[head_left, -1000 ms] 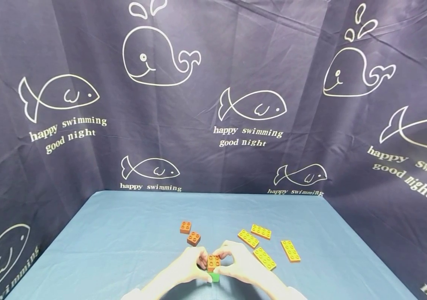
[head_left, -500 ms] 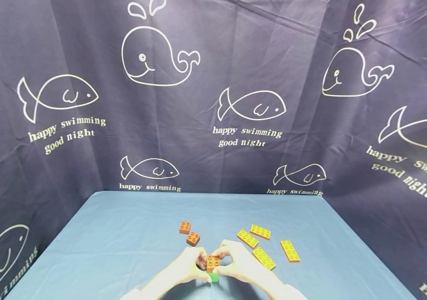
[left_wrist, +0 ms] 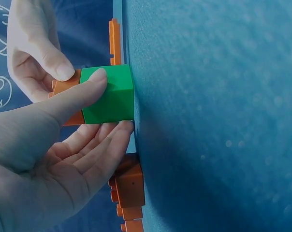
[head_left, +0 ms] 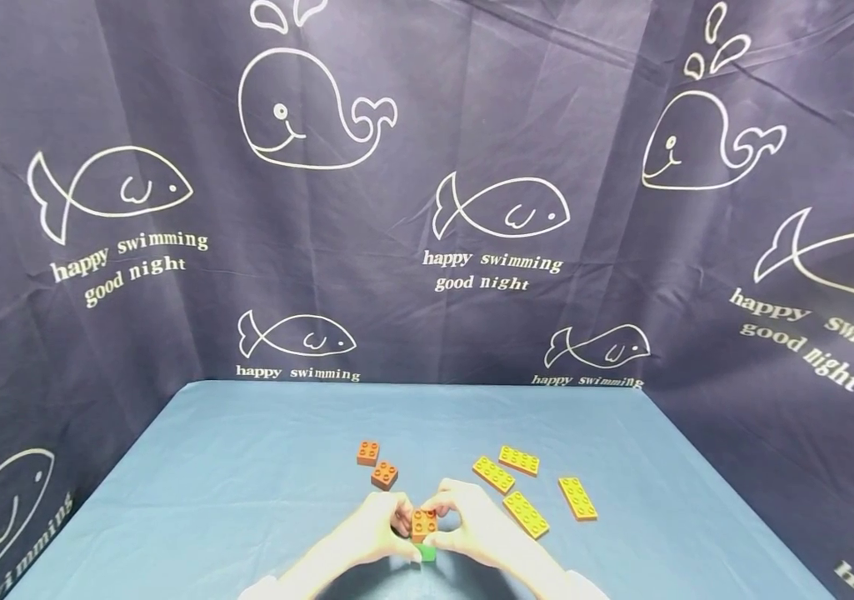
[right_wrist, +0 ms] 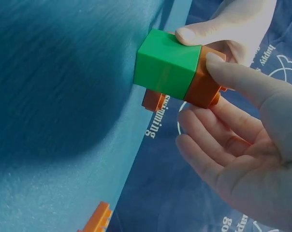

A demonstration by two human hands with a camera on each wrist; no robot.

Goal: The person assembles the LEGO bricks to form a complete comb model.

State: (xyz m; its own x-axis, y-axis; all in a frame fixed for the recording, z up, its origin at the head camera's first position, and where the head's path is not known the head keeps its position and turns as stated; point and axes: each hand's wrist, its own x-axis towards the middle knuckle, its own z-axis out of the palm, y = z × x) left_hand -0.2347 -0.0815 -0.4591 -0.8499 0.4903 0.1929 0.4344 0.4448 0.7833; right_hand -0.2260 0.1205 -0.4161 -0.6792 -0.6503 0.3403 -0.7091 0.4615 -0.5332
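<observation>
A green toy building block (left_wrist: 109,99) stands upright on the blue table with an orange two-by-two brick (head_left: 424,525) seated on top of it. My left hand (head_left: 377,527) holds the green block, its thumb across the near side and its fingers at the far side. On the orange brick, my right hand (head_left: 477,525) has its thumb against one side and its index finger behind, pinching it; its other fingers curve loosely beside the block in the right wrist view. Whether the two pieces are pressed fully together is hard to tell, though no gap shows between them.
Two orange two-by-two bricks (head_left: 385,475) lie beyond my left hand. Several flat yellow-topped two-by-four bricks (head_left: 526,515) are spread beyond and to the right of my right hand. A dark curtain (head_left: 397,292) with fish and whale drawings hangs behind the blue table (head_left: 262,450).
Both hands keep the same hold on the stacked pieces. Only the head view has shifted slightly.
</observation>
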